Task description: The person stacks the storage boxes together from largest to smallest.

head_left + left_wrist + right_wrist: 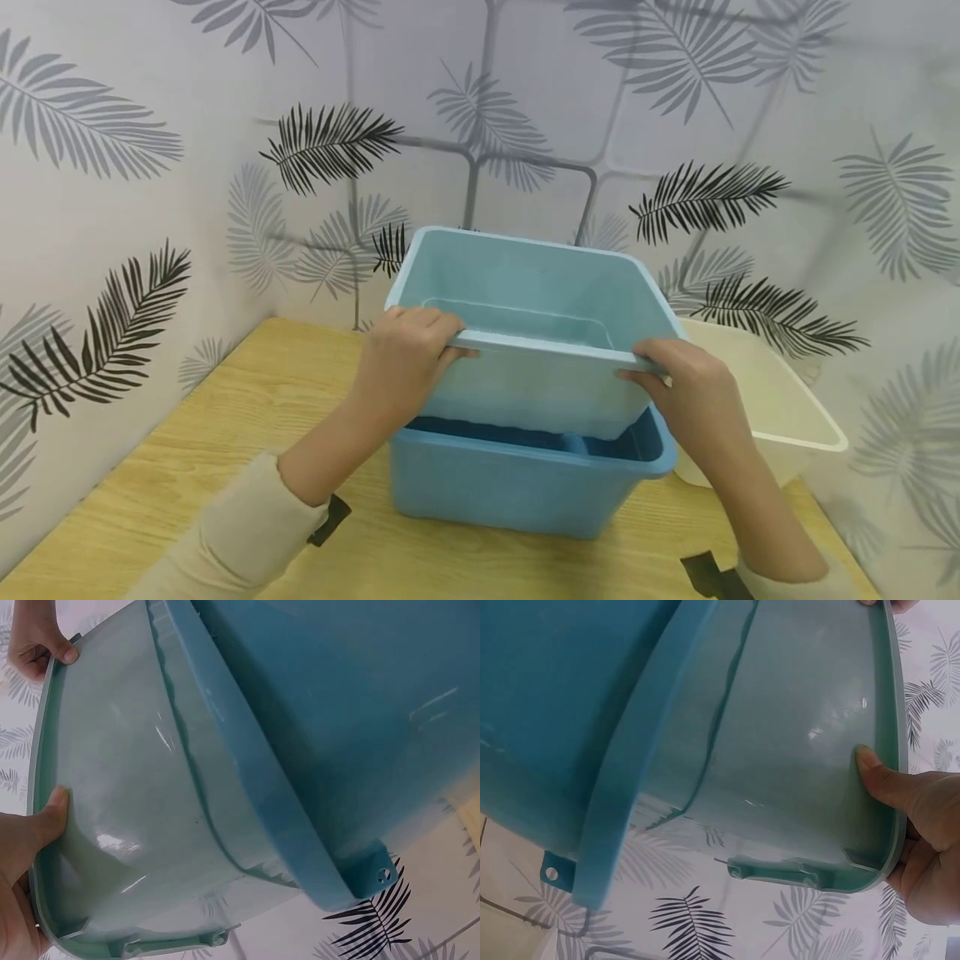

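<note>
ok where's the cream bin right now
In the head view, the cream bin sits at right on the wooden table, beside the darker blue bin and partly behind the right hand.

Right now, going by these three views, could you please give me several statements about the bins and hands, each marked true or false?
1. The left hand and the right hand both grip the near rim of the light blue bin. True.
2. The darker blue bin stands on the wooden table. True.
3. The darker blue bin is held above the light blue bin. False: the light blue bin is held above the darker one.
4. The cream bin is to the right of the darker blue bin in the head view. True.
5. The left hand lies flat on the table. False: it holds the light blue bin's rim.
</note>
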{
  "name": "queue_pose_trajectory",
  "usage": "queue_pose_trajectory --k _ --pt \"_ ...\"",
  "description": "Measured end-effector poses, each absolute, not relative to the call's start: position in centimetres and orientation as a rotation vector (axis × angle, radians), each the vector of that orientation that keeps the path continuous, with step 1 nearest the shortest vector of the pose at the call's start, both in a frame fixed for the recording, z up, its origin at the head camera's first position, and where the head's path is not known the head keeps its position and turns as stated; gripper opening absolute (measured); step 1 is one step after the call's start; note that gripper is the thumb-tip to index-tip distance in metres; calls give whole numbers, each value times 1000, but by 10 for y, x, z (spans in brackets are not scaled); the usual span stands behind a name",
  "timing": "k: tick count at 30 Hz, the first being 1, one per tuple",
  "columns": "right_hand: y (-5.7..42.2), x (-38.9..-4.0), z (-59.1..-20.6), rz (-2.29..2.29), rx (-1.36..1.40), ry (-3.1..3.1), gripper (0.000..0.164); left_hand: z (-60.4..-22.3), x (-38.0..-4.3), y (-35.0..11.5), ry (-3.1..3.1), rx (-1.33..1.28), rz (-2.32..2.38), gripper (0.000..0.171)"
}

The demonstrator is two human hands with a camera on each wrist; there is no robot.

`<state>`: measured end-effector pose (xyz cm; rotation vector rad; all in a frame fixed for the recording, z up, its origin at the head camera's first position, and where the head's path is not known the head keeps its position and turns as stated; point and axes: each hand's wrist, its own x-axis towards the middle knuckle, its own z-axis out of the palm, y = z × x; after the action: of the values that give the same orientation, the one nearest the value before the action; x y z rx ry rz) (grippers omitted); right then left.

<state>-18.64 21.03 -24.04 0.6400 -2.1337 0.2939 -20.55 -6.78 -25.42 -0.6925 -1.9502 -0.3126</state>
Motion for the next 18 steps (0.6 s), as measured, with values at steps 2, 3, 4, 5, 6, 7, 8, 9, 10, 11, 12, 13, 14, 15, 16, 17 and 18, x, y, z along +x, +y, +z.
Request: queue_pose_trajectory --k 2,3,4,5,6,7,8,9,10,11,12,13,14,15,16,17,18 --pt "211 -185 -243 291 642 -2129 23 -256 -205 -67 -1943 -696 -312 27" --pt "212 -185 -244 291 642 -2132 23 -258 -205 -66 -1939 -697 -309 27" --pt "213 -185 -245 291 641 -2135 23 -259 -205 -66 -1935 -698 -304 27" --pt "214 -185 -247 291 639 -2138 23 -261 -205 -65 -1928 -699 -301 27" --pt "215 -184 -248 293 637 -2142 23 -262 -205 -65 -1923 -698 -296 27" --pt "216 -184 -250 293 635 -2146 23 -264 -206 -64 -1918 -699 -295 27" --pt "216 -184 -252 295 635 -2149 23 -266 -206 -64 -1913 -699 -291 28" --pt "217 -184 -254 297 634 -2152 23 -268 -207 -63 -1909 -698 -286 28" --pt "217 -184 -256 297 633 -2155 23 -269 -207 -63 -1904 -698 -285 28" --pt "218 -184 -257 297 633 -2157 23 -271 -207 -63 -1900 -699 -285 27" --pt "218 -184 -259 297 633 -2159 24 -272 -208 -62 -1898 -700 -282 27" --pt "218 -184 -260 295 634 -2159 24 -274 -208 -62 -1897 -701 -280 28" --pt "218 -184 -262 294 636 -2157 25 -275 -209 -62 -1896 -701 -275 28" --pt "218 -184 -263 291 638 -2155 25 -277 -209 -62 -1895 -702 -273 28" --pt "218 -184 -264 286 641 -2150 26 -279 -209 -61 -1896 -701 -268 28" --pt "219 -184 -265 283 643 -2145 26 -280 -210 -61 -1897 -702 -268 28" --pt "219 -184 -266 279 645 -2142 27 -281 -210 -61 -1898 -703 -266 28"
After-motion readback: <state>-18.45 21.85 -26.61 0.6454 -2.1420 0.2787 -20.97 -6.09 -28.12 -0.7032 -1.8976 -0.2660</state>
